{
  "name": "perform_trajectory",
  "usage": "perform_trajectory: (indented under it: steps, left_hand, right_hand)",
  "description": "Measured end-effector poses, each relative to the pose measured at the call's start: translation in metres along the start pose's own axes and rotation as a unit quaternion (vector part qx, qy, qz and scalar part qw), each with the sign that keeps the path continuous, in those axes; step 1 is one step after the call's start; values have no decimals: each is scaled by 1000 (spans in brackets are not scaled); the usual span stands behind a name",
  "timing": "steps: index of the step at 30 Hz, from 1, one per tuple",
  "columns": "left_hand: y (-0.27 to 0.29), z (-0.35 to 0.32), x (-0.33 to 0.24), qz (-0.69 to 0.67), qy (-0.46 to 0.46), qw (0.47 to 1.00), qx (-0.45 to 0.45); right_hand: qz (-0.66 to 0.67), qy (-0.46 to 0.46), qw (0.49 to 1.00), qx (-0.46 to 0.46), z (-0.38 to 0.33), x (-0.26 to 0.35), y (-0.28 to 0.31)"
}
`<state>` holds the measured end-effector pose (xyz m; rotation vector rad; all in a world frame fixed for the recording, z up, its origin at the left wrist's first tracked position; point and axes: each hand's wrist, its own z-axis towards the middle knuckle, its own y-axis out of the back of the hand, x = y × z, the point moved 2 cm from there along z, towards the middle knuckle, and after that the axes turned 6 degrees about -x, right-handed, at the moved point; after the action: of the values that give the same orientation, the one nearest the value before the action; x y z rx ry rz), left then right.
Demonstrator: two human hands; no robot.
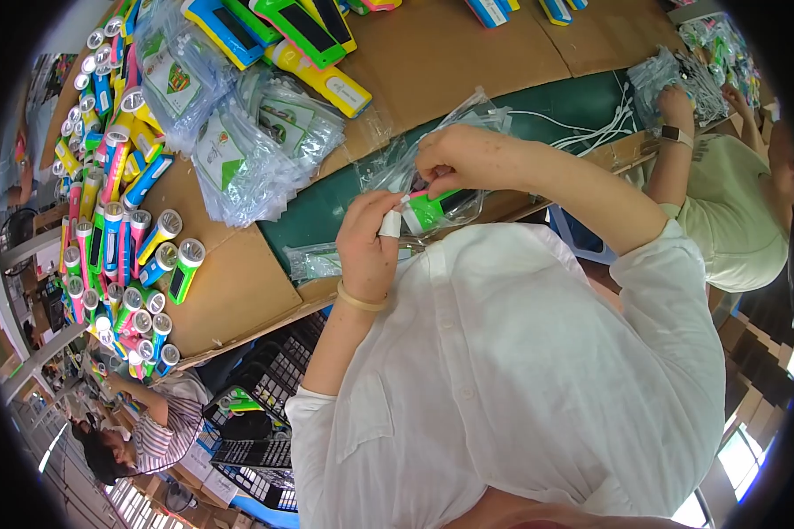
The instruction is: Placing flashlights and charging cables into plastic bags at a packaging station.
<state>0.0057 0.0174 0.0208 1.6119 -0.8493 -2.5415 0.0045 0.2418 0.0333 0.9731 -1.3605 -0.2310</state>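
A green flashlight (427, 212) with a dark panel and a pink edge lies between my hands, partly inside a clear plastic bag (475, 208). My left hand (368, 242) is closed around its near end, with a white wrap on one digit and a pale band at the wrist. My right hand (472, 157) has its fingers curled in a pinch on the bag, just above the flashlight. Its fingertips partly hide what they grip. More loose clear film spreads behind the right hand.
Many colourful flashlights (115, 229) crowd the table's left side. Stacks of clear printed bags (238, 150) lie beside larger flashlights (322, 79). White cables (595, 130) run across the green strip at right. Co-workers sit at right (723, 203) and lower left (163, 423), near black crates (260, 450).
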Motion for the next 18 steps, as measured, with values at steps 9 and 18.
perform_trajectory:
  steps: [9, 18]
  left_hand:
    - [2, -4, -5, -21, 30, 999, -35]
    - [8, -21, 7, -120, 164, 977, -69]
  right_hand:
    - [370, -88, 924, 32, 0, 17, -14]
    - [56, -14, 990, -126, -30, 8, -6]
